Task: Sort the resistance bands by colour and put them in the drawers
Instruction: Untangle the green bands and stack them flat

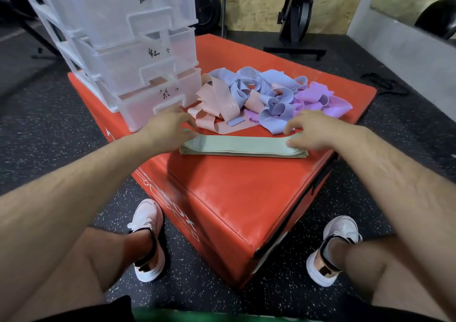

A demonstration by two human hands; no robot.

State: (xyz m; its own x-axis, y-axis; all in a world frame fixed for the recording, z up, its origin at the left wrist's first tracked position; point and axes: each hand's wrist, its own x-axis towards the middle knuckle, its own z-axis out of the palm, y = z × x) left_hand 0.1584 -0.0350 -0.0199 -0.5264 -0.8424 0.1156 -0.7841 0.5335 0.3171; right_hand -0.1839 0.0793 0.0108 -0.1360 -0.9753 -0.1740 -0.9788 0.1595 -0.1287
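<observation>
A red padded worktop (234, 198) sits on a speckled gym floor (49, 124). The left hand (170, 128) and right hand (313, 131) rest on the green stack (241, 146) ends, each grip loose.

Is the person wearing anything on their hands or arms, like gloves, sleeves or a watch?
No. The left hand and right hand are bare: no gloves, and no rings that I can make out. The left forearm and right forearm are bare too, lightly haired, with no sleeve, watch or wristband in view.
</observation>
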